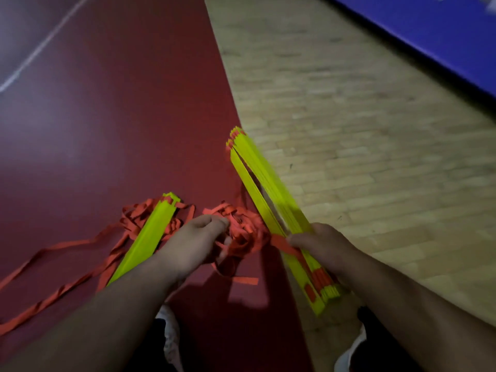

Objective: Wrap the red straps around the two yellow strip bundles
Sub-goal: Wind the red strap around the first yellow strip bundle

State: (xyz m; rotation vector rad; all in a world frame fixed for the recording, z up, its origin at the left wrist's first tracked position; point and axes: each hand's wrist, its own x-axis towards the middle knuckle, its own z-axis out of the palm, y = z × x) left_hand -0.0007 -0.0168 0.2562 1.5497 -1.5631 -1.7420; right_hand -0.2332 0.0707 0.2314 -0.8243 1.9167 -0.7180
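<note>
Two bundles of yellow strips lie on the floor. The longer right bundle runs from upper left down toward me, and my right hand grips it near its lower part, pinching a red strap against it. My left hand holds a tangled heap of red straps just left of that bundle. The shorter left bundle lies on another heap of red strap, partly hidden by my left forearm.
Long red strap ends trail left across the dark red floor. Pale wooden flooring fills the right side, with a blue mat at the top right. My white shoes show at the bottom.
</note>
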